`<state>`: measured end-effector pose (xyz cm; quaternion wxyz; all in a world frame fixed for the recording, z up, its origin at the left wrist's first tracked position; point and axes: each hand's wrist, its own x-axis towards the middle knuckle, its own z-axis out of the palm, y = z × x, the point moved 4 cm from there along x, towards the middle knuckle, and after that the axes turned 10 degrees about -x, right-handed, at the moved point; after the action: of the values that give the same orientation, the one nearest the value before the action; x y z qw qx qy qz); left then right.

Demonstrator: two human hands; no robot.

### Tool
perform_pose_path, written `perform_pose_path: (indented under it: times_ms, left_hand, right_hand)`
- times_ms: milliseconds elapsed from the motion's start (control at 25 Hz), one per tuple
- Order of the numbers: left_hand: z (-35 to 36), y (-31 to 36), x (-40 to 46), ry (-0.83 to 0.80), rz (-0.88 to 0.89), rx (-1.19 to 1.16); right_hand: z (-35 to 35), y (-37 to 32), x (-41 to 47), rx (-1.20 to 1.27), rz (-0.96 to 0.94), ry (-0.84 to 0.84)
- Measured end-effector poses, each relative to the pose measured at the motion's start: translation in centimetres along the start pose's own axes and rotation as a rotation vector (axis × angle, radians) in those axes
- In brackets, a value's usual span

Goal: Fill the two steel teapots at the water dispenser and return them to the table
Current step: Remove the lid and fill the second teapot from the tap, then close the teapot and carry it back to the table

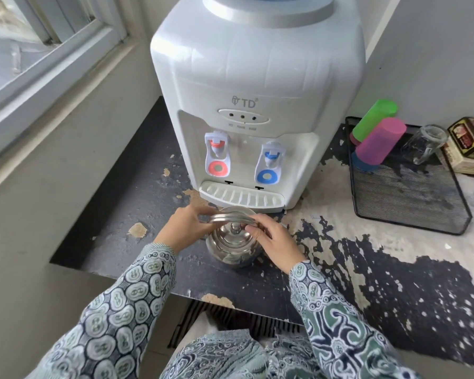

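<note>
Worn black countertop (126, 212), paint flaked off in pale patches, is seen under a window w/ a grey frame (47, 67) at left. White water dispenser (255, 105) is stood at the back of the counter, bottle seated on top. Red tap (216, 154) is set at left of its recess, blue tap (270, 165) at right, ribbed drip tray (241, 196) below both.

Black mesh tray (411, 192) is placed to the right of the dispenser; green cup (374, 119), pink cup (381, 140) and a clear glass (424, 144) are stood upside down on it. Printed box (471, 146) is seen just beside the tray, at the right edge.

Steel teapot (230, 250) is stood on the counter just in front of the drip tray, approx. between the two taps, lid on w/ its knob showing. Its handle (230, 217) is raised over the lid. Left hand (186, 228) is curled round the handle's left end; right hand (274, 242) is held at the right end, fingers bent over it, thumb hidden. Patterned sleeves (126, 305) are worn on both arms. Only one teapot is in view.
</note>
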<state>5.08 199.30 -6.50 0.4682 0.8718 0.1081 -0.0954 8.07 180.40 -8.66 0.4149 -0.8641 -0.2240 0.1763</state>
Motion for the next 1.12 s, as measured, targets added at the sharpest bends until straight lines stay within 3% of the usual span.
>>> perform_pose_path:
  times_ms: [200,320,440,600,720,960,1120]
  left_hand:
    - [1.1,-0.2,-2.0,0.103,0.205,-0.153]
    - [1.8,-0.4,-2.2,0.096,0.195,-0.343]
    - [1.5,-0.4,-1.3,0.129,0.185,-0.33]
    - [1.3,-0.4,-0.9,0.055,0.141,-0.333]
    - [1.1,0.3,-0.9,0.018,0.124,-0.34]
    - [2.0,4.9,-2.1,-0.225,0.271,-0.038]
    - [4.8,9.6,-4.2,-0.344,0.372,-0.052]
  right_hand:
    - [0.2,0.4,0.0,0.065,0.011,0.034]
    - [0.4,0.2,0.0,0.097,0.01,0.061]
    - [0.3,-0.2,-0.1,0.128,0.041,0.102]
    - [0.4,-0.8,-0.6,0.125,0.099,0.176]
    - [0.3,-1.9,-0.7,0.064,0.141,0.143]
    - [-2.2,-3.4,-2.8,-0.103,0.173,0.078]
    - [-5.7,-2.1,-8.6,-0.13,0.201,0.093]
